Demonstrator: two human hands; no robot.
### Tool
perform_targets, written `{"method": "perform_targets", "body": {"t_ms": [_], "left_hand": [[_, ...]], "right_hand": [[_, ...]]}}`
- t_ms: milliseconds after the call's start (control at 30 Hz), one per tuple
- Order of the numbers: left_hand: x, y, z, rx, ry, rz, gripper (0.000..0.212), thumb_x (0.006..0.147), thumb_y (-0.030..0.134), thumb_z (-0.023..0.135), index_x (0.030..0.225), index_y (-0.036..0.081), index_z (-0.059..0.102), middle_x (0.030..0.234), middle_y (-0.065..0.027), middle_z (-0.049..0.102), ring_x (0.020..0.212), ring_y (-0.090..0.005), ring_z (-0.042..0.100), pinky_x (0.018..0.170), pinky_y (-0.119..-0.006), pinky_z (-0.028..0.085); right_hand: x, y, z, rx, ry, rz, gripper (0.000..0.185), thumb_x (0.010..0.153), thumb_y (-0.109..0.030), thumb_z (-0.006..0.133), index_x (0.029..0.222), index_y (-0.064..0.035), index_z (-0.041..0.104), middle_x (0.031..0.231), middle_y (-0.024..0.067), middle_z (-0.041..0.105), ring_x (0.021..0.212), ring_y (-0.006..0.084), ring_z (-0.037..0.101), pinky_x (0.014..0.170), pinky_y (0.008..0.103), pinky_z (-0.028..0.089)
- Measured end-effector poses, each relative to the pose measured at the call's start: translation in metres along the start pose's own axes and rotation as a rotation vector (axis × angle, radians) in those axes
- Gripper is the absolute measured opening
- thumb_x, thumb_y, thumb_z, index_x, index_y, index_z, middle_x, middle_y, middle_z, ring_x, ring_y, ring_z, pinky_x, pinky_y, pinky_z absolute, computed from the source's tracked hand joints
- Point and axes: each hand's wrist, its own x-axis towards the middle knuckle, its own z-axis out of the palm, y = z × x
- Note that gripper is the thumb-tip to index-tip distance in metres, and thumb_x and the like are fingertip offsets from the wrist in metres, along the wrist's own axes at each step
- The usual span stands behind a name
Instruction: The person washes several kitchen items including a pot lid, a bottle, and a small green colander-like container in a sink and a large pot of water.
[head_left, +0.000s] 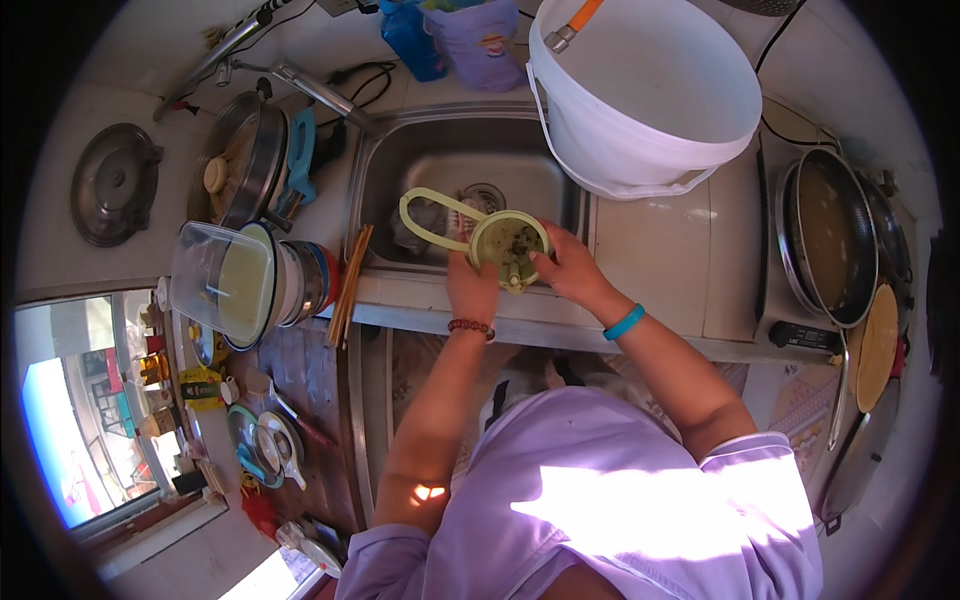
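Note:
Both my hands hold a round, pale green plastic container with a long looped handle, over the front edge of the stainless steel sink. Dark bits lie inside the container. My left hand, with a beaded bracelet at the wrist, grips its left and near side. On its right side is my right hand, with its thumb at the rim and a turquoise band on the wrist. Beneath the looped handle, a brush and a clear plastic bag are partly visible in the sink. The container's underside is hidden.
A large white bucket stands behind the sink's right side. Wooden chopsticks lie across the counter's front edge at left, beside stacked bowls and a clear plastic box. A frying pan sits on an induction cooker at right. The faucet is back left.

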Motion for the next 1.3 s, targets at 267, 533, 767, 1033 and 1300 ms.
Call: {"method": "perform_targets", "body": {"t_ms": [267,533,767,1033,1300], "left_hand": [[-0.033,0.03,-0.026,-0.127,-0.127,0.052,0.046,0.069,-0.001,0.048,0.115,-0.001,0.038,0.098,-0.0146,0.052,0.09,-0.0202,0.051,0.077,-0.028,0.04],[-0.085,0.088,0.015,-0.444,-0.55,0.166,0.056,0.073,-0.003,0.052,0.122,-0.004,0.025,0.113,-0.0115,0.04,0.101,-0.0156,0.043,0.085,-0.026,0.036],[-0.118,0.187,0.137,-0.426,-0.815,0.514,0.049,0.075,0.005,0.052,0.119,0.0,0.032,0.091,-0.0065,0.048,0.079,-0.0118,0.047,0.068,-0.024,0.039],[-0.12,0.237,0.276,-0.304,-0.663,0.536,0.033,0.076,0.002,0.042,0.109,0.002,0.041,0.072,-0.0093,0.051,0.061,-0.0182,0.051,0.058,-0.03,0.041],[-0.135,0.267,0.315,-0.097,-0.658,0.28,0.035,0.075,-0.003,0.036,0.11,0.0,0.04,0.08,-0.0126,0.052,0.058,-0.0176,0.054,0.051,-0.028,0.045]], "right_hand": [[-0.022,-0.054,-0.018,0.144,-0.091,0.051,0.039,0.067,-0.004,0.045,0.106,-0.0001,0.045,0.092,0.0198,0.053,0.087,0.0313,0.051,0.077,0.0336,0.04],[-0.095,-0.09,-0.112,-0.158,0.236,0.155,0.039,0.067,-0.006,0.043,0.106,0.0006,0.046,0.096,0.0191,0.051,0.088,0.0287,0.051,0.077,0.0322,0.041],[-0.156,-0.085,-0.27,-0.059,0.58,0.462,0.03,0.065,-0.005,0.044,0.094,0.0033,0.05,0.076,0.0176,0.056,0.064,0.0263,0.057,0.057,0.033,0.047],[-0.145,0.006,-0.406,0.085,0.748,0.561,0.028,0.068,-0.001,0.044,0.095,0.0029,0.047,0.07,0.0168,0.056,0.051,0.0207,0.057,0.039,0.0286,0.047],[-0.116,0.073,-0.443,-0.498,0.591,0.648,0.027,0.068,-0.002,0.049,0.094,0.0016,0.045,0.079,0.0205,0.057,0.07,0.0299,0.058,0.057,0.0377,0.048]]}}
